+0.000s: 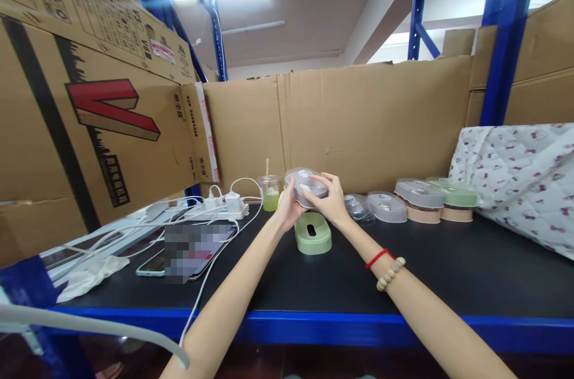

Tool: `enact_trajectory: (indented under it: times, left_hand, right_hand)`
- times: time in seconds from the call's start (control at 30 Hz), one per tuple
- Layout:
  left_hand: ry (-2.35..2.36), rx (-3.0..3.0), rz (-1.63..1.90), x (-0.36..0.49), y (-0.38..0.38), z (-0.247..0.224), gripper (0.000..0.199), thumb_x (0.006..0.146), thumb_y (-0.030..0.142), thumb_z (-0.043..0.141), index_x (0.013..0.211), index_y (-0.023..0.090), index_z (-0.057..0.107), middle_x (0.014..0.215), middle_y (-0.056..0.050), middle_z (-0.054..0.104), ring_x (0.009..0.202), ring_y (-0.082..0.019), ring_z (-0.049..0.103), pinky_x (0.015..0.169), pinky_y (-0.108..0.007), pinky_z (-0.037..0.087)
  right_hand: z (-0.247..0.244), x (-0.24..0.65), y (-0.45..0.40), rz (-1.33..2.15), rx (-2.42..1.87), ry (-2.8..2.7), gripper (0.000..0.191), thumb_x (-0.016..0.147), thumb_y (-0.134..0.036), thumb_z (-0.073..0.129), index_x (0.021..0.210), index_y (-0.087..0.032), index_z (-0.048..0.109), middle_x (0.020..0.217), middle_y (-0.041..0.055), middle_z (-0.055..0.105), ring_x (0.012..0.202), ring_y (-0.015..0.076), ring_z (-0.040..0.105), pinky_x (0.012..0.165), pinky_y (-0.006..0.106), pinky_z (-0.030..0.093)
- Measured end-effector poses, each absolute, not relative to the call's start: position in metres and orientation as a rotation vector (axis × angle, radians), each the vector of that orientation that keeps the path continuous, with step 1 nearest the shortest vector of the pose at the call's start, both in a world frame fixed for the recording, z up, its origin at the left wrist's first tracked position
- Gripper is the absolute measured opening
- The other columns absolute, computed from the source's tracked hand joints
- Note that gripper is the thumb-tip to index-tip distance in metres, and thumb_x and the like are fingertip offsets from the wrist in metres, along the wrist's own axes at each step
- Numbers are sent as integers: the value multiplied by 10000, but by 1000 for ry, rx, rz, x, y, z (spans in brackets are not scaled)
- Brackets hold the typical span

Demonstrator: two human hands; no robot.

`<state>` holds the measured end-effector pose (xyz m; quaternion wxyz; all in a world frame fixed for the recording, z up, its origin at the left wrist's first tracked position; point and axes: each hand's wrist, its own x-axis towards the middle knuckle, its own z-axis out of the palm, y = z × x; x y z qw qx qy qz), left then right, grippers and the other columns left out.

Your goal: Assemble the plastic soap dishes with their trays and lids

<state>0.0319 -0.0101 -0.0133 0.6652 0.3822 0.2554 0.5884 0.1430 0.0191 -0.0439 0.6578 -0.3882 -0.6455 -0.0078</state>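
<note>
Both my hands grip a grey, see-through oval cover [305,185] with a pale patch on top, raised above the black tabletop. My left hand [290,209] holds its left side and underside, thumb up along the edge. On the other side, my right hand [330,198] has its fingers curled over the right rim. Just below them stands a green oval box [313,240] with a dark slot in its top, like a tissue box. To the right lie stacked clear plastic pieces [360,209] and another grey oval cover [387,207].
Grey [420,192] and green [458,193] oval covers sit on peach bases at right, beside a patterned cloth [524,182]. Behind my left hand is a drink cup [271,195]. Left are a power strip [224,211], cables, phones [152,265] and a large cardboard box [147,164].
</note>
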Motion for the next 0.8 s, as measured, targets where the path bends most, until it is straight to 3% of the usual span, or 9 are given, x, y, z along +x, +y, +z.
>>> enact_trajectory:
  times: [0.13, 0.27, 0.37, 0.5, 0.6, 0.8]
  left_hand:
    - [598, 882, 1363, 33, -11, -13, 278, 846, 325, 538, 1005, 125, 647, 867, -101, 712, 780, -177, 679, 658, -263, 552]
    - [622, 883, 1381, 34, -9, -15, 246, 872, 247, 468, 982, 118, 645, 851, -85, 716, 763, -163, 680, 672, -252, 544]
    - [624, 904, 1359, 34, -7, -15, 248, 861, 249, 474, 985, 113, 640, 862, -85, 716, 782, -167, 679, 695, -251, 536]
    - [630, 970, 1316, 32, -6, -15, 293, 852, 307, 483, 1047, 126, 605, 919, -87, 706, 796, -156, 671, 686, -239, 525]
    - [696, 956, 1302, 30, -7, -16, 339, 869, 361, 431, 1074, 127, 567, 943, -102, 693, 747, -157, 666, 653, -259, 527]
    - [802, 1020, 1329, 24, -4, -20, 261, 809, 290, 444, 978, 147, 581, 871, -82, 684, 629, -133, 636, 607, -247, 504]
  right_hand:
    - [-45, 145, 16, 33, -865, -1499, 383, 590, -390, 748, 954, -283, 697, 1084, 61, 511, 1110, 251, 521, 974, 426, 413]
    - [-46, 146, 15, 29, -893, -1570, 446, 574, -362, 760, 1000, -274, 664, 1127, 70, 468, 1154, 261, 489, 995, 431, 399]
    - [-47, 144, 12, -6, -921, -1624, 549, 555, -331, 766, 1081, -280, 613, 1205, 76, 417, 1187, 270, 464, 998, 435, 398]
    - [-41, 151, 14, -63, -990, -1563, 546, 590, -332, 730, 1114, -295, 582, 1239, 66, 392, 1164, 267, 483, 968, 423, 418]
    - [-35, 173, 18, -89, -1201, -1373, 529, 581, -303, 723, 1093, -272, 592, 1244, 86, 377, 1118, 298, 504, 928, 445, 417]
    - [-37, 236, 18, -60, -1718, -927, 469, 588, -225, 720, 1044, -232, 608, 1242, 139, 388, 1073, 366, 501, 909, 505, 327]
